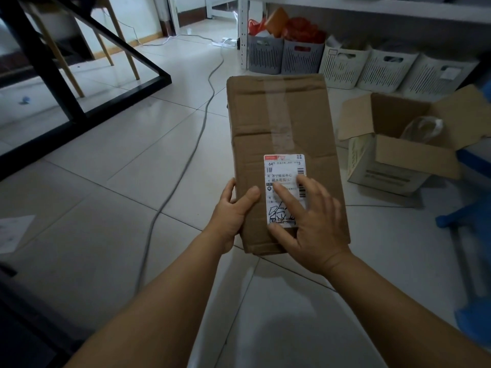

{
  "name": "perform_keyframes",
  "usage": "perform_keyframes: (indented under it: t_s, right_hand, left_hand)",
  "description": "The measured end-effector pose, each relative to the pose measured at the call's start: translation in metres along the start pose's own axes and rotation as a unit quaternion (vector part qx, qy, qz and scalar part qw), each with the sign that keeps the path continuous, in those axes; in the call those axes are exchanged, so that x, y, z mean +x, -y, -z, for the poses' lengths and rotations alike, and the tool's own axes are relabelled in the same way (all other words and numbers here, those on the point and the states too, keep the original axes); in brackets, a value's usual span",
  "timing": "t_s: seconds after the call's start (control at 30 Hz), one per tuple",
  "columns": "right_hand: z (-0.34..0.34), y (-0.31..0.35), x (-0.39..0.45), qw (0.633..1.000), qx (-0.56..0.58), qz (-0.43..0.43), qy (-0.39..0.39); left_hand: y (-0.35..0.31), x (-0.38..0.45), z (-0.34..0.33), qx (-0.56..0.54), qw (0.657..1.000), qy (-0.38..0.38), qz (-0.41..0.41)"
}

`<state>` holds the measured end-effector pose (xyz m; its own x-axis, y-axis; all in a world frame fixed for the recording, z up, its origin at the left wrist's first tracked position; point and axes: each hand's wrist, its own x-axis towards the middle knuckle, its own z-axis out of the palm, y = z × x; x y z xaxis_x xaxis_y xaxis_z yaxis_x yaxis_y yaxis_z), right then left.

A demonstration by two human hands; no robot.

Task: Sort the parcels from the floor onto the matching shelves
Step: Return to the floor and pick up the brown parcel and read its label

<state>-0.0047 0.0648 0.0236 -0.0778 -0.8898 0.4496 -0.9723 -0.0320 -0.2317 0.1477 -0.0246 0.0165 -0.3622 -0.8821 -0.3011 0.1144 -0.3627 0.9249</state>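
A long brown cardboard parcel, taped along its top, is held above the tiled floor in the middle of the view. My left hand grips its near left edge, thumb on top. My right hand lies flat on the near end, fingers spread over the white shipping label, which it partly covers. The white shelf runs along the back right, with its upright post to the left of the baskets.
Grey baskets with red and orange items and white baskets stand under the shelf. An open cardboard box sits at right, beside a blue stool. A grey cable crosses the floor. A black table frame stands at left.
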Motion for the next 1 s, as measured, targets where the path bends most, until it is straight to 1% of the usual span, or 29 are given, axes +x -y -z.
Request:
perform_keyframes:
  t_s: [0.2, 0.8, 1.0]
  right_hand:
    - [-0.004, 0.005, -0.002, 1.0, 0.003, 0.011, 0.009]
    - [-0.011, 0.002, -0.003, 1.0, -0.005, -0.002, 0.028]
    - [-0.01, 0.0, -0.004, 1.0, 0.0, -0.001, 0.022]
  left_hand:
    - [-0.001, 0.0, 0.0, -0.005, 1.0, 0.002, -0.002]
    - [0.003, 0.003, 0.001, -0.002, 1.0, 0.005, -0.003]
    - [0.004, 0.005, 0.002, 0.004, 1.0, 0.005, -0.004]
